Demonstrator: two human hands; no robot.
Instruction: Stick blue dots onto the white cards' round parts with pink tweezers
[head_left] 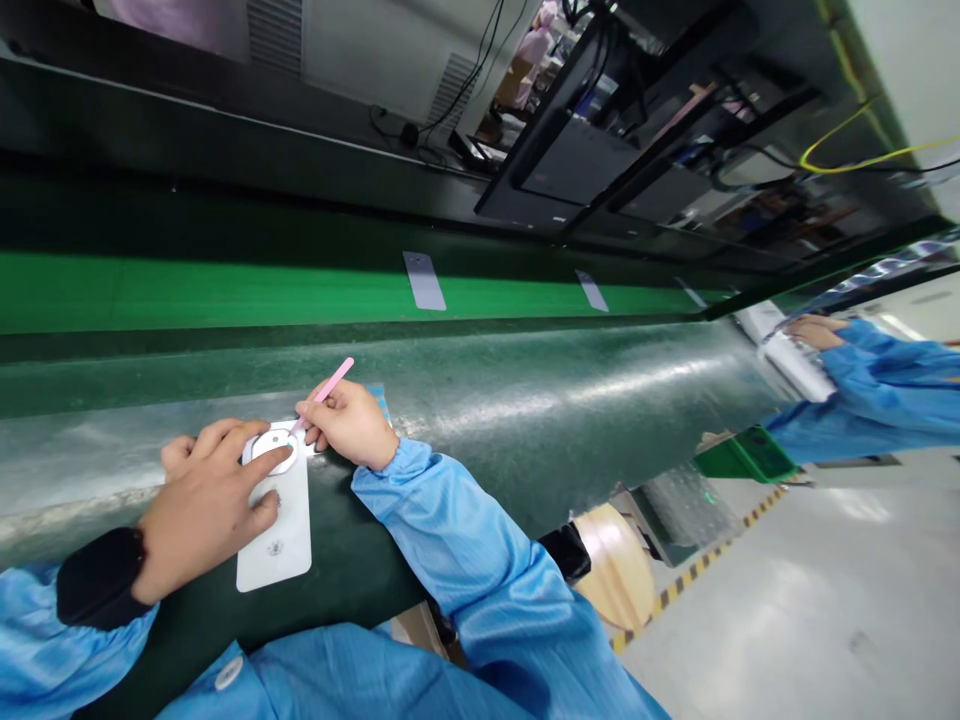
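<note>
A white flat rectangular piece (281,530) with a round disc (271,446) at its far end lies on the dark green work surface (525,400). My left hand (206,500) rests on it, index finger pressing on the disc, the other fingers spread over the piece. My right hand (346,422) is closed around a thin pink stick (326,388), whose tip touches the disc's edge. Both arms wear blue sleeves; a black band sits at my left wrist.
A green conveyor belt (187,295) runs behind the work surface, carrying similar pale flat pieces (424,280). At the right another person in blue sleeves handles a white item (795,360) near a green tray (746,455). Machinery and cables fill the back.
</note>
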